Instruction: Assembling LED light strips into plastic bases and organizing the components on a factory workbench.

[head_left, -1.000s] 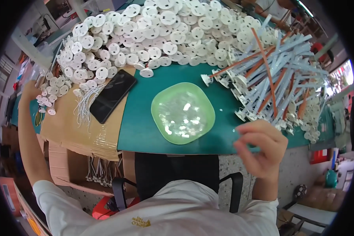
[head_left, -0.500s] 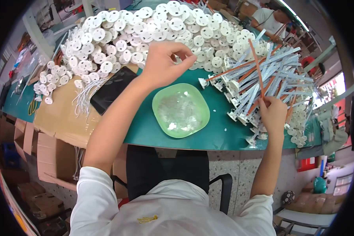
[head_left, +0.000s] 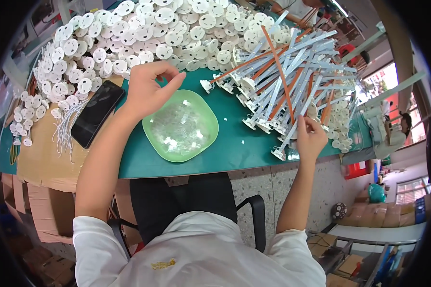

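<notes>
My left hand (head_left: pixel 151 88) hovers by the far left rim of a green bowl (head_left: pixel 151 146), thumb and forefinger curled into a pinch. Whatever is between those fingertips, if anything, is too small to make out. Many small clear pieces (head_left: pixel 177 129) lie in the bowl. At the near side of a heap of silver and brown strips (head_left: pixel 292 67), my right hand (head_left: pixel 312 138) pinches a silver strip (head_left: pixel 290 133). A white round base (head_left: pixel 278 153) sits at that strip's near end. One brown strip (head_left: pixel 278 71) lies across the top of the heap.
A large pile of white round discs (head_left: pixel 143 32) fills the far side of the green tabletop (head_left: pixel 187 172). On the left, a black flat device (head_left: pixel 98 112) and white wires (head_left: pixel 67 126) rest on cardboard (head_left: pixel 38 162). Another person (head_left: pixel 297 10) sits at the far right.
The view has swung, so the table appears further left. My right hand has shifted slightly toward me along the strips. My left hand keeps its pinch near the bowl.
</notes>
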`<act>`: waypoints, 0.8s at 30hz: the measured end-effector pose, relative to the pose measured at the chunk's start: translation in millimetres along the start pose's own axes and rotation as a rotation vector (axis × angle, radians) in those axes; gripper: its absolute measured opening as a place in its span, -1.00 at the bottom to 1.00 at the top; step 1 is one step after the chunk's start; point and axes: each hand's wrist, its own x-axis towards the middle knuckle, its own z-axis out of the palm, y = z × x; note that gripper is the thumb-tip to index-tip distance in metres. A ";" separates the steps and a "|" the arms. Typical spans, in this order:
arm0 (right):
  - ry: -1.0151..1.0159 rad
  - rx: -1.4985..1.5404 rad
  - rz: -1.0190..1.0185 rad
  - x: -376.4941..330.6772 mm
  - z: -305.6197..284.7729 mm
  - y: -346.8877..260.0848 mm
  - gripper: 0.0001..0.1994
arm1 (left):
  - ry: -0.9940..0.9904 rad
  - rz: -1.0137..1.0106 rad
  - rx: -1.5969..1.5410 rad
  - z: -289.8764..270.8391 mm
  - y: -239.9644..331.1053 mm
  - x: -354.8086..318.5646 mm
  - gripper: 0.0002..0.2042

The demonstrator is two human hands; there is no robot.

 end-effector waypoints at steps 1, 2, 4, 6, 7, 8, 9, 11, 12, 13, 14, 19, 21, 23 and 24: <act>0.002 -0.001 0.001 2.3 -0.3 4.3 -0.78 | -0.001 0.002 -0.002 1.1 -0.8 -0.8 -0.86; 0.007 0.034 -0.012 5.3 -1.5 8.5 -0.79 | -0.005 0.004 -0.001 1.9 -1.1 -1.2 -0.86; 0.015 0.073 -0.031 8.2 -3.1 14.1 -0.80 | -0.004 0.011 0.001 3.8 -1.8 -1.6 -0.86; 0.054 0.158 0.093 7.4 -5.1 16.9 -0.82 | -0.013 -0.010 -0.013 5.0 -2.4 -2.6 -0.87; 0.049 0.174 0.087 6.3 -4.9 11.0 -0.82 | -0.004 -0.011 0.002 1.1 -2.1 -3.2 -0.87; 0.166 0.331 0.168 3.0 -8.9 3.4 -0.83 | -0.001 -0.014 0.001 1.3 -2.3 -4.5 -0.86; 0.281 0.488 0.252 0.7 -12.6 -5.3 -0.84 | 0.003 -0.018 0.002 1.4 -2.4 -5.2 -0.86; 0.256 0.518 0.161 -0.8 -28.2 -28.9 -0.86 | 0.008 -0.017 -0.026 2.6 2.4 -2.8 -0.86; 0.234 0.541 0.073 0.6 -31.3 -41.4 -0.87 | -0.028 -0.001 -0.070 1.4 3.8 -2.3 -0.88; 0.228 0.554 0.077 2.6 -31.7 -55.5 -0.87 | -0.066 0.017 -0.116 -0.3 6.8 -2.2 -0.89; 0.161 0.702 0.047 5.9 -26.9 -70.6 -0.87 | -0.144 0.005 -0.121 -4.8 10.4 -1.5 -0.91; -0.182 1.193 0.005 26.3 33.9 -142.3 -0.85 | -0.442 -0.152 -0.749 -4.8 25.9 -4.5 -0.70; -0.298 1.234 -0.038 29.9 63.3 -172.5 -0.84 | -0.567 -0.183 -0.929 -7.3 29.5 -5.4 -0.62; -0.327 1.245 -0.026 35.0 82.7 -183.8 -0.84 | -0.588 -0.164 -0.847 -8.2 35.2 -4.1 -0.61; -0.357 1.257 0.003 37.7 90.1 -187.3 -0.84 | -0.620 -0.150 -0.770 -10.4 34.8 -2.7 -0.60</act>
